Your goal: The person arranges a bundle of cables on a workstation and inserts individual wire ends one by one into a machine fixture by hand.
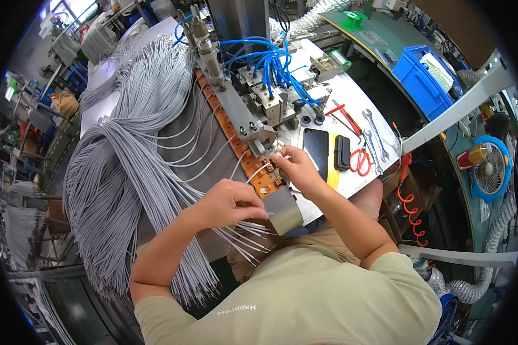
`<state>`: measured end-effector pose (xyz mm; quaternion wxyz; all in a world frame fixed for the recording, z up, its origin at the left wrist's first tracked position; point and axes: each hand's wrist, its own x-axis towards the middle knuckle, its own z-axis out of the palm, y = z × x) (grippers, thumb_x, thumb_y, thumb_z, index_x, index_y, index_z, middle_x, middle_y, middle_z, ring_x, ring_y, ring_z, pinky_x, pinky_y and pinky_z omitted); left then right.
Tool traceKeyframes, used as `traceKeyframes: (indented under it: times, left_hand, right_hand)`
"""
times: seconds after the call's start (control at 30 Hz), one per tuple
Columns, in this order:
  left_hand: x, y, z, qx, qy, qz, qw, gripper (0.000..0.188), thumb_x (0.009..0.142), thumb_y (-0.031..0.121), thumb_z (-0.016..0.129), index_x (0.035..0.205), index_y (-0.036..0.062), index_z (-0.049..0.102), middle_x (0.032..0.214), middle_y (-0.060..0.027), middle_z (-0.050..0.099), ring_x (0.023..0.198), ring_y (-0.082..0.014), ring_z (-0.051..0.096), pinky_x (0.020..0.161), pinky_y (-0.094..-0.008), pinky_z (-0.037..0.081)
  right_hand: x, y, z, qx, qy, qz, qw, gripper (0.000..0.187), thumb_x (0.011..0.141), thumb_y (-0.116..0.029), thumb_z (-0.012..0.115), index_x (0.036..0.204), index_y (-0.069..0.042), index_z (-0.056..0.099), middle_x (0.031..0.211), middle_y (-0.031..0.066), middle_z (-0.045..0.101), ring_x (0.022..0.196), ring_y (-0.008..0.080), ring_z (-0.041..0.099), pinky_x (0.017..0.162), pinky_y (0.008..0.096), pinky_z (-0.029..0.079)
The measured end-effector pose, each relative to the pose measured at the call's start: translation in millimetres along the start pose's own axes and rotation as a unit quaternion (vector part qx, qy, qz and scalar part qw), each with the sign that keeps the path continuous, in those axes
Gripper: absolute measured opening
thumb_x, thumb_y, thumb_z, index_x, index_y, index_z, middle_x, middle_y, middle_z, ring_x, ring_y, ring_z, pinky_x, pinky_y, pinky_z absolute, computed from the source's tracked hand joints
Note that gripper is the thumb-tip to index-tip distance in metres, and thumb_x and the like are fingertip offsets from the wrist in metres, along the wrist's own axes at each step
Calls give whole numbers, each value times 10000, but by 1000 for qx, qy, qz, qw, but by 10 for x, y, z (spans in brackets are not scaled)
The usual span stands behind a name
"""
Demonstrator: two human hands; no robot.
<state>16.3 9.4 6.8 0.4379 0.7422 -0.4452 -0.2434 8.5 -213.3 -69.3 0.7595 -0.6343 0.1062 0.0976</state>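
A thick bundle of grey cables point(129, 155) spreads over the left of the bench, and single cables run from it to an orange slotted rail point(231, 135) under a machine. My right hand point(296, 171) is at the rail's near end, just below the metal press head point(258, 138), with thumb and forefinger pinched on a pale grey cable point(259, 173). My left hand point(227, 203) is above the loose cable ends, its fingers closed. Something small and whitish shows at its fingertips, too small to name. A smooth metal block point(285, 211) ends the rail nearest me.
Blue air hoses point(276, 63) loop over the machine. On the white bench top to the right lie a phone point(316, 148), a black case point(342, 153), red-handled scissors point(360, 161) and wrenches point(376, 135). A blue bin point(423, 86) and a fan point(491, 168) stand farther right.
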Motion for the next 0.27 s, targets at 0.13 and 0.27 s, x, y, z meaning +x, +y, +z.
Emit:
traceKeyframes:
  times: [0.13, 0.27]
  left_hand:
    - [17, -56, 63, 110, 117, -1, 987, 155, 791, 121, 773, 913, 42, 718, 782, -88, 677, 719, -258, 653, 644, -331, 516]
    - [22, -45, 114, 227, 182, 16, 956, 144, 826, 120, 754, 941, 45, 713, 879, -92, 692, 731, -247, 667, 658, -345, 529]
  right_hand:
    - [-32, 10, -20, -68, 11, -37, 997, 260, 950, -255, 652, 871, -17, 580, 690, 31, 606, 596, 76, 531, 527, 264, 425]
    - [-30, 20, -19, -117, 11, -52, 992, 257, 959, -266, 629, 893, -21, 585, 700, 41, 620, 606, 87, 546, 542, 271, 439]
